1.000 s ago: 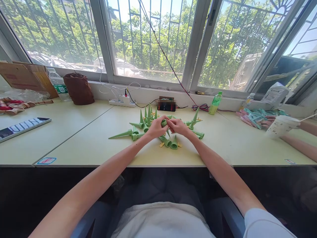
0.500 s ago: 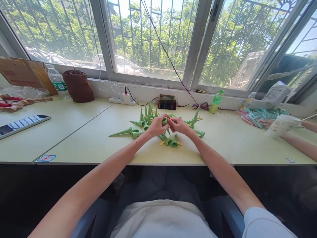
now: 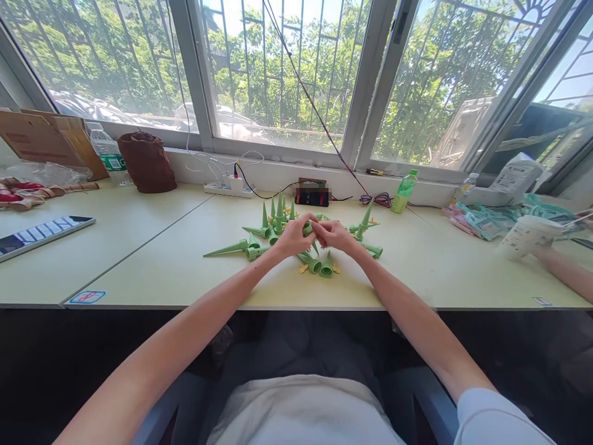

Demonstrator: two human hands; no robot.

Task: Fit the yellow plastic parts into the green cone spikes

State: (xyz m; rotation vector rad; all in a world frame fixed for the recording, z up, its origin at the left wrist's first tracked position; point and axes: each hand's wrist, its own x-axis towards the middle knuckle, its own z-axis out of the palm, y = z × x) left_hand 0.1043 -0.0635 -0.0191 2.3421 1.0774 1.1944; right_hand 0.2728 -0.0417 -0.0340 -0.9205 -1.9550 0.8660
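Observation:
Above the middle of the pile, my left hand (image 3: 295, 237) is closed round a green plastic watering spike (image 3: 307, 229), its hollow end showing between the fingers. My right hand (image 3: 335, 235) meets it from the right, thumb and fingertips pinched at the spike's rim; whatever small thing they grip is hidden. Around both hands lie several more green spikes, some standing point up like the tall spike (image 3: 279, 212), others on their sides like the long spike (image 3: 226, 248). Small yellow valve pieces (image 3: 303, 268) are scattered among them.
Behind the pile are a dark phone-like device (image 3: 312, 195) and a power strip (image 3: 229, 189). A green bottle (image 3: 404, 191) stands right of them. Left lie a phone (image 3: 44, 235) and a brown bag (image 3: 146, 162). At right, another person's arm (image 3: 563, 270) reaches behind a white cup (image 3: 530, 236).
Both my hands hold nearly the same place, with only slight finger movement at the spike. At the right, the other person's arms have shifted near the cup.

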